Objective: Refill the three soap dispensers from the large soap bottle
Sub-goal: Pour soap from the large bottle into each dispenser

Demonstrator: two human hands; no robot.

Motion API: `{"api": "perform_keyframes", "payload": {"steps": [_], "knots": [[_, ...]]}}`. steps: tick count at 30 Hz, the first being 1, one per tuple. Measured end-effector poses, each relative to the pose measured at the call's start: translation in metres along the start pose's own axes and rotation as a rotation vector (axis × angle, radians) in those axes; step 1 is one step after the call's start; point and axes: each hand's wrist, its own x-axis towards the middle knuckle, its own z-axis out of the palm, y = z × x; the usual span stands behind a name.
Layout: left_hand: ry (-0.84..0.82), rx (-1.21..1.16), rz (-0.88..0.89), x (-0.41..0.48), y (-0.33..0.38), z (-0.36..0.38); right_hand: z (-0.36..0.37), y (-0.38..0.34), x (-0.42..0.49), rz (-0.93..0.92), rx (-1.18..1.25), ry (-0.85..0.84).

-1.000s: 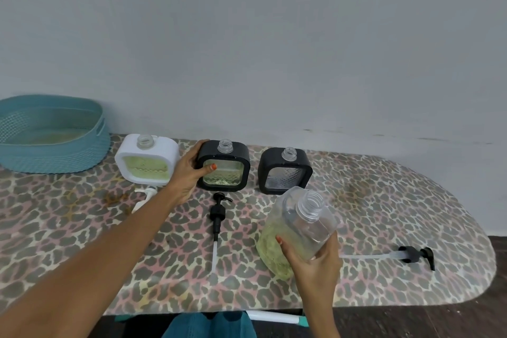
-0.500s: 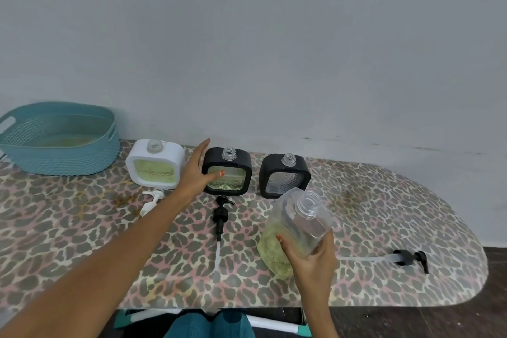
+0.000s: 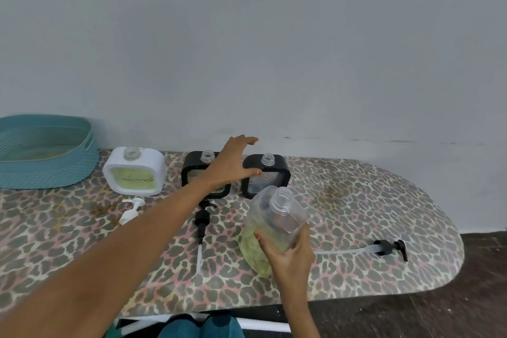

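Clear plastic forms the large soap bottle (image 3: 277, 223). It is tilted, its threaded neck is open, and yellow-green liquid is collected in its lower part. It is gripped round the body by the right hand (image 3: 288, 255), just in front of the right black dispenser (image 3: 267, 177) and over the leopard-printed surface (image 3: 356, 200). Whether its base rests there cannot be told.

The left hand (image 3: 233, 164) is held flat with fingers spread over the gap between the two black dispensers; contact with them cannot be judged.

Three square dispensers with rounded corners are set in a row at the back, all uncapped. Green soap is seen behind the ribbed window of the white dispenser (image 3: 134, 171). The middle black dispenser (image 3: 192, 166) is half hidden by the left hand. The right one looks nearly empty.

A white pump (image 3: 131, 210) and a black pump (image 3: 203, 218) are laid in front of them, and a second black pump (image 3: 392, 247) with a long tube lies well apart at the right. A woven-textured teal basket (image 3: 46, 156) is cut off at the left edge.
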Motion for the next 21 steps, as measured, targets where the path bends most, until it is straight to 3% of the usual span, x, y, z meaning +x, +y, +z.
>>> {"api": "perform_keyframes", "payload": {"steps": [3,6,21], "knots": [[-0.156,0.304,-0.063,0.015,0.001,0.018,-0.001,-0.002,-0.001,0.011,0.04,-0.009],[-0.186,0.4,-0.113,0.025,0.0,0.031,0.0,-0.003,-0.001,0.045,0.073,-0.007],[-0.099,0.192,-0.129,0.025,0.016,0.027,-0.004,0.006,0.0,0.056,0.015,0.004]]}}
